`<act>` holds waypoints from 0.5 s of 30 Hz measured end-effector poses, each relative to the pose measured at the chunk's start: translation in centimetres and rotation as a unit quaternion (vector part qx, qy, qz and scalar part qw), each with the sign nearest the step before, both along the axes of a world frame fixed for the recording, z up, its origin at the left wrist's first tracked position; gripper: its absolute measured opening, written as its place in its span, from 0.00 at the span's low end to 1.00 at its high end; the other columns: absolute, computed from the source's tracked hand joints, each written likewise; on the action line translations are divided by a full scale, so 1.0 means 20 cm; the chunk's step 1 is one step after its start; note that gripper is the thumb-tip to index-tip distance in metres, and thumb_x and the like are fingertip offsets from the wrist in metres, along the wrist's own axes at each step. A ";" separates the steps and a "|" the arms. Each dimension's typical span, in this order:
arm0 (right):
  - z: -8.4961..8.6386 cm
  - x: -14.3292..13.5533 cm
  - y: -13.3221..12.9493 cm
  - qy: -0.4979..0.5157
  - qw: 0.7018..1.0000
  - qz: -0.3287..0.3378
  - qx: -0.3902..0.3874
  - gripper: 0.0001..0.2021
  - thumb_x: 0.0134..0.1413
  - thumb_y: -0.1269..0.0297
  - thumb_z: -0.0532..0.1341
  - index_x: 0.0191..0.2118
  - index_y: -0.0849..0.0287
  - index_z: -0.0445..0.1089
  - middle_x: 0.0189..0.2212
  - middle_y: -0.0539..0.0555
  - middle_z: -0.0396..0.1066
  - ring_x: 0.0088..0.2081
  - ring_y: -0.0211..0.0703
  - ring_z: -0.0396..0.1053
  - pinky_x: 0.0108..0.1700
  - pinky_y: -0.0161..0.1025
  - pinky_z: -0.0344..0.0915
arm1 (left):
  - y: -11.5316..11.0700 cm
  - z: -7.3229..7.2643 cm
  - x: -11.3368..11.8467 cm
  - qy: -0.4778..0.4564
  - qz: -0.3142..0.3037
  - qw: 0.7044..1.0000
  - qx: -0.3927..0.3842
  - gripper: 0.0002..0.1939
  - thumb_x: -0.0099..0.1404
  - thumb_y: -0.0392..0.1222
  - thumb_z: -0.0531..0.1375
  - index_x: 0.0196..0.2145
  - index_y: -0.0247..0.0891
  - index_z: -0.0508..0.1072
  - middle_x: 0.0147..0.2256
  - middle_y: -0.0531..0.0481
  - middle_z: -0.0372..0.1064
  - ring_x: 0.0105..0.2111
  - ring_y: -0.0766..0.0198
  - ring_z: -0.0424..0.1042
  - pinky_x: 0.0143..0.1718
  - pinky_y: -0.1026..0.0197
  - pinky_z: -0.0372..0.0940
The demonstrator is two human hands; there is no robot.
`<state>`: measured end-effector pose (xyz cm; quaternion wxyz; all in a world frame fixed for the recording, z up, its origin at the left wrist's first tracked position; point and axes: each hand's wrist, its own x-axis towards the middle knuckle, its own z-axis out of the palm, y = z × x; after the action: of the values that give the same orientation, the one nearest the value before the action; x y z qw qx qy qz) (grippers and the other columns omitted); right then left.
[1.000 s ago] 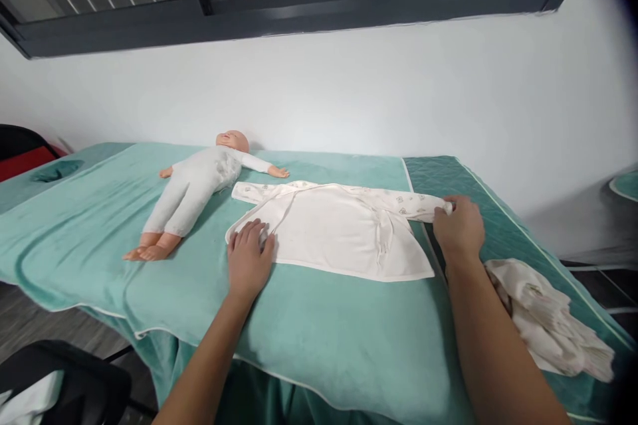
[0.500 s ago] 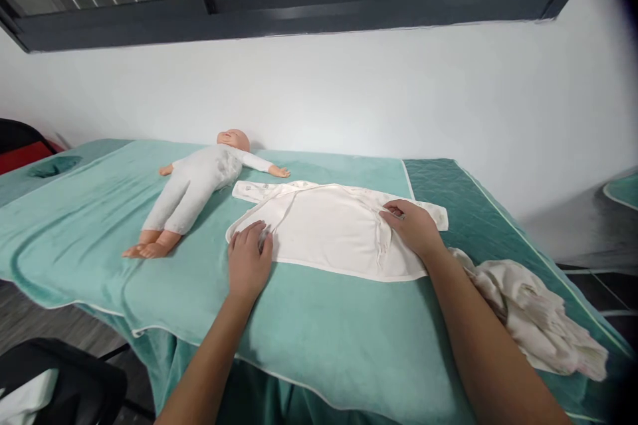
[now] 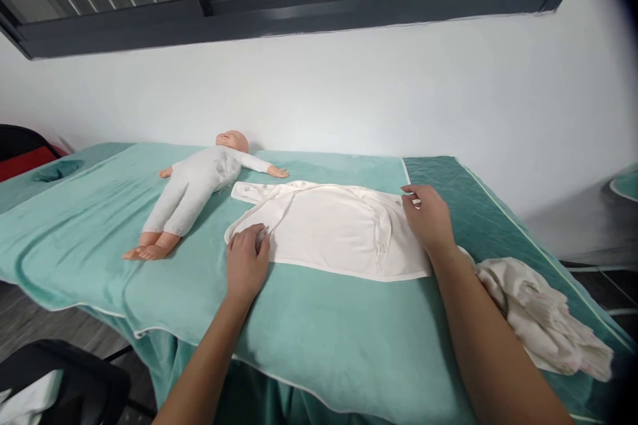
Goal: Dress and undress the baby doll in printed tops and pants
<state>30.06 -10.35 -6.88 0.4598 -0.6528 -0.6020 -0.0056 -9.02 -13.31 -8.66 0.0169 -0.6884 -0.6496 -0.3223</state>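
A white baby shirt point(image 3: 329, 232) with a wrap front lies spread on the light green blanket point(image 3: 319, 332). One patterned sleeve point(image 3: 246, 191) points to the upper left; my right hand covers most of the other. My left hand point(image 3: 248, 259) rests on the shirt's lower left edge, thumb apart from the fingers. At the shirt's right side, my right hand point(image 3: 429, 219) hovers over or touches the sleeve with curved fingers and a gap to the thumb; contact is unclear. Left of the shirt, a baby doll point(image 3: 199, 179) in a white suit lies on its back.
Crumpled off-white cloths point(image 3: 538, 315) lie beside my right forearm on a darker green quilted cover point(image 3: 478, 212). A white wall point(image 3: 349, 93) with a dark window frame rises behind the bed. At the lower left stands a black chair point(image 3: 84, 372).
My right hand has let go of the shirt's front and moved right and slightly up to the sleeve. My left hand stays on the lower left edge.
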 end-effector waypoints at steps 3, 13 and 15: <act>0.03 -0.03 -0.04 0.028 0.999 0.035 -0.010 0.12 0.60 0.59 0.56 0.43 0.55 0.74 0.40 0.55 0.75 0.39 0.45 0.72 0.44 0.41 0.68 | 0.00 0.00 0.00 0.002 -0.006 1.000 0.007 0.14 0.69 0.43 0.53 0.49 0.40 0.71 0.49 0.45 0.74 0.52 0.53 0.70 0.59 0.48 0.57; -0.01 -0.13 -0.07 -0.071 0.964 0.221 -0.128 0.10 0.61 0.58 0.57 0.37 0.51 0.76 0.40 0.52 0.75 0.44 0.46 0.71 0.49 0.44 0.65 | 0.00 0.01 0.01 -0.001 -0.009 1.000 0.012 0.12 0.68 0.41 0.53 0.46 0.42 0.72 0.51 0.49 0.74 0.54 0.55 0.69 0.58 0.49 0.58; 0.00 -0.13 -0.08 -0.060 0.960 0.226 -0.152 0.10 0.61 0.58 0.57 0.39 0.50 0.76 0.40 0.51 0.75 0.39 0.44 0.71 0.44 0.43 0.67 | 0.00 0.01 0.01 -0.002 -0.011 1.000 0.016 0.12 0.68 0.41 0.53 0.45 0.42 0.73 0.51 0.49 0.74 0.54 0.55 0.69 0.57 0.49 0.58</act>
<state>27.40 -11.97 -6.96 0.3077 -0.5604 -0.7541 0.1505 -8.91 -13.35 -8.55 0.0230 -0.6947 -0.6367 -0.3339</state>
